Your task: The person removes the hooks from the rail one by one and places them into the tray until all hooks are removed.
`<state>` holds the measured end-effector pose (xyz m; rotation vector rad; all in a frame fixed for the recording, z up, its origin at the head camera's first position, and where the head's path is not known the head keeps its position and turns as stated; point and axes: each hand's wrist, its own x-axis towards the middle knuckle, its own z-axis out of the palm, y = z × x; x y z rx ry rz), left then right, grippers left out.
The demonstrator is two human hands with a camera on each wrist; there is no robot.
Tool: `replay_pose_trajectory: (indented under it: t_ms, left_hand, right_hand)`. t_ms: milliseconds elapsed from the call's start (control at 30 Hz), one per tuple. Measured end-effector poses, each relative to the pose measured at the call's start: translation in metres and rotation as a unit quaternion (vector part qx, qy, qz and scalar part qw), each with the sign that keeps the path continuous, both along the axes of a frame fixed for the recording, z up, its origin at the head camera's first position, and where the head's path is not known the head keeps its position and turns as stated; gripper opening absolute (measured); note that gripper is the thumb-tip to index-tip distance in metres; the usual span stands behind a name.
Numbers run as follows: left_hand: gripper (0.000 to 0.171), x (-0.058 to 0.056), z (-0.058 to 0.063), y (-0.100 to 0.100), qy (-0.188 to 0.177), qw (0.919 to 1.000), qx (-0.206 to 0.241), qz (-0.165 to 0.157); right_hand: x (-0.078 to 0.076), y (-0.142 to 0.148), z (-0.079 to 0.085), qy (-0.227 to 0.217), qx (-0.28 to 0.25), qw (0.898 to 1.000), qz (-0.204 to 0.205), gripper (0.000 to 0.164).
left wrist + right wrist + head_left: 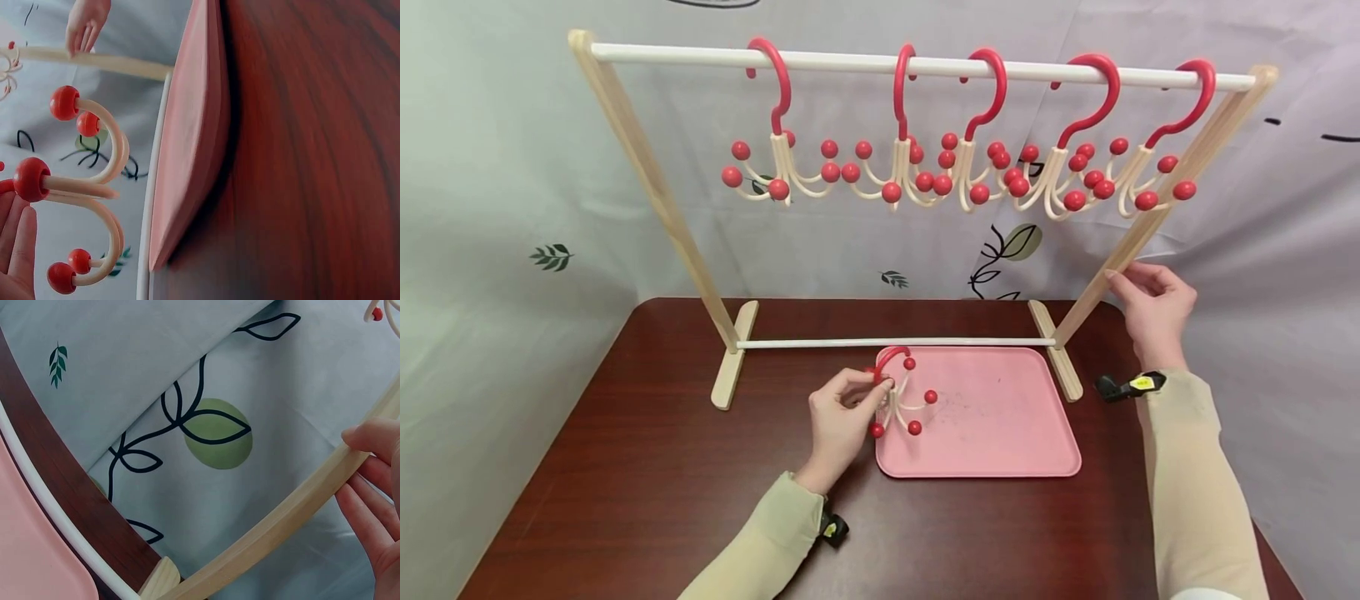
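Note:
My left hand (844,417) pinches a multi-hook hanger (893,402) near the base of its red hook, above the left part of a pink tray (992,417). In the left wrist view the hanger's cream prongs (115,150) end in red balls, and part of the left hand (19,244) shows at the edge. My right hand (1157,312) holds the right wooden post (1120,258) of a rack between thumb and fingers. The right wrist view shows this right hand (375,481) around the post.
Several like hangers (781,158) hang from the rack's white top bar (857,61). A lower white bar (820,343) runs behind the tray, between wooden feet (733,358). All stands on a dark red-brown table (647,467), with a patterned cloth (820,258) behind.

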<state>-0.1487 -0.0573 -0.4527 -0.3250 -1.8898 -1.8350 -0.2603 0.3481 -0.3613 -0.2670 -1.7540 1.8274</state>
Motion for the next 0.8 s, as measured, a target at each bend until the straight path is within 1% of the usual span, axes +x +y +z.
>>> replay_pose_trajectory:
  t_ms: [133,267,367,433,567,667,800]
  left_hand:
    - [0.016,-0.001,-0.007,0.015,-0.024,0.9993,0.023,-0.02]
    - [0.016,-0.006,-0.013,0.031,-0.028,0.9981,0.037,-0.04]
    - [0.016,-0.012,-0.013,0.044,-0.03,0.9964,0.042,-0.067]
    - [0.016,-0.017,-0.011,0.053,-0.036,0.9949,0.04,-0.086]
    - [0.018,-0.028,-0.002,0.075,-0.063,0.9893,0.041,-0.125]
    - [0.016,-0.038,0.005,0.092,-0.085,0.9856,0.035,-0.142]
    - [0.014,-0.053,0.013,0.112,-0.095,0.9829,0.008,-0.158]
  right_hand:
    - [0.0,0.0,0.0,0.008,-0.004,1.0,0.001,0.031]
    - [-0.001,0.0,-0.001,0.013,-0.006,1.0,0.002,0.03]
    - [-0.001,0.001,-0.002,0.011,-0.008,1.0,0.001,0.031]
    - [0.0,0.001,-0.002,0.008,-0.009,1.0,-0.001,0.031]
    - [0.001,-0.001,-0.001,0.006,0.001,1.0,-0.002,0.03]
    - [0.001,-0.001,0.001,0.007,0.005,1.0,0.0,0.029]
    - [0.0,0.0,0.001,0.004,0.013,1.0,0.001,0.03]
